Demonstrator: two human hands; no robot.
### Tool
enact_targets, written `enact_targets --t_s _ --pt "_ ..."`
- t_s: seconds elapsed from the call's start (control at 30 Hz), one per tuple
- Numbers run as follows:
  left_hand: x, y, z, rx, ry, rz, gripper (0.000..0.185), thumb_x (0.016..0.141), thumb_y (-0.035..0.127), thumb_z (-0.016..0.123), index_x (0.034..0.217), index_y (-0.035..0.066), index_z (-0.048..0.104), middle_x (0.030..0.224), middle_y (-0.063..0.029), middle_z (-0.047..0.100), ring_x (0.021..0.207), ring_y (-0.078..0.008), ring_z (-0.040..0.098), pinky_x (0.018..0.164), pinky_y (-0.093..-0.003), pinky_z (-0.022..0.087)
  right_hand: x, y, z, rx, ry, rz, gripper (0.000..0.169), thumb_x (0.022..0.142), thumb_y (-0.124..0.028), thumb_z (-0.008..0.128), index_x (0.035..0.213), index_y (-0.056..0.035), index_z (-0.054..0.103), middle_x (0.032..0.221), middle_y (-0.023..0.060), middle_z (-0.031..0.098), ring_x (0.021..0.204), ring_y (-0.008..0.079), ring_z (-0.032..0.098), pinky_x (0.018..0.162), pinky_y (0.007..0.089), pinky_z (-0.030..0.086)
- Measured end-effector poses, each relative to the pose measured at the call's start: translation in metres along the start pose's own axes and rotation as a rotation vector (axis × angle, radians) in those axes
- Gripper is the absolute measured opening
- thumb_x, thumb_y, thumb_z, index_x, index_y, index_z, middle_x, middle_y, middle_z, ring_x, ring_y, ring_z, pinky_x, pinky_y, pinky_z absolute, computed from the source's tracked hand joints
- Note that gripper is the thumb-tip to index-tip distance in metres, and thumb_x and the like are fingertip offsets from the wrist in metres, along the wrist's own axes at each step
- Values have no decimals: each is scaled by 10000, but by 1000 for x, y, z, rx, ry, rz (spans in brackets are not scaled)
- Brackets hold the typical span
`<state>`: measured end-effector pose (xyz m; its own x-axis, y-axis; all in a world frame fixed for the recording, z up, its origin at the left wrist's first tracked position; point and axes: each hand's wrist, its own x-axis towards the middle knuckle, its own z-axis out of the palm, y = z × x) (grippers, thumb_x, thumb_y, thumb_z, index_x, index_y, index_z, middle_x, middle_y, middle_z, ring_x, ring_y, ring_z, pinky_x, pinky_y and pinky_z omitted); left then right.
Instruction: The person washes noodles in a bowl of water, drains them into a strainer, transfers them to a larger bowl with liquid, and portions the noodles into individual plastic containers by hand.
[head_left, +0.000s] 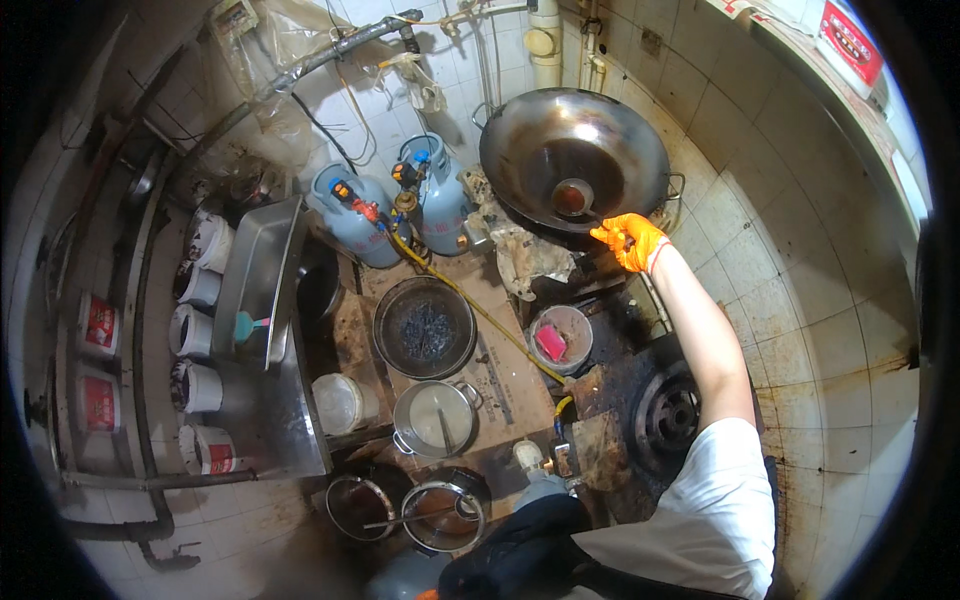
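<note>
An orange glove covers my right hand (628, 241), which is closed around the handle of a metal ladle (571, 196). The ladle's bowl holds reddish-brown liquid and sits inside a large wok (517, 142), over the dark liquid (555, 166) at its bottom. Loop handles stick out from the wok's rim. Of my left hand (427, 595), only a scrap of orange glove shows at the bottom edge, so its fingers are hidden.
Two gas cylinders (442, 199) stand left of the wok, with a yellow hose (457, 292) running across cardboard. Nearby are a dark pan (382, 330), a two-handled pot (401, 424), a bucket (536, 349), a burner (675, 412) and two deep pots (360, 510). Tubs (202, 386) line the left shelf.
</note>
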<state>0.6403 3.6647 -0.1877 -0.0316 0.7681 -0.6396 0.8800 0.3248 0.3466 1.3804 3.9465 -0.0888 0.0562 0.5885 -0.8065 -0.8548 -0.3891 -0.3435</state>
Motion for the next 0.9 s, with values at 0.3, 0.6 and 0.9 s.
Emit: enact_targets --t_s 0.3,0.6,0.9 --pt "-8 -18 3 -16 -4 11 410 989 329 600 1292 60 666 1196 -194 718 1137 -326 674 1003 -427 505 -31 18 13 36 -94 54 262 1033 -178 559 1095 65 637 796 84 684 451 92 540 410 178 483" --pt "-18 -32 5 -28 -9 -5 390 987 313 600 1267 55 682 1184 -192 724 1131 -328 681 993 -420 510 -38 20 18 111 -207 124 245 1031 -156 557 1056 76 629 994 159 751 455 90 535 416 175 484" --pt "-29 -46 6 -32 -5 -17 370 984 298 599 1241 50 698 1172 -190 730 1125 -330 687 984 -413 515 -63 41 26 -48 -199 130 259 1046 -198 557 1104 36 652 820 84 699 413 73 495 366 157 385"
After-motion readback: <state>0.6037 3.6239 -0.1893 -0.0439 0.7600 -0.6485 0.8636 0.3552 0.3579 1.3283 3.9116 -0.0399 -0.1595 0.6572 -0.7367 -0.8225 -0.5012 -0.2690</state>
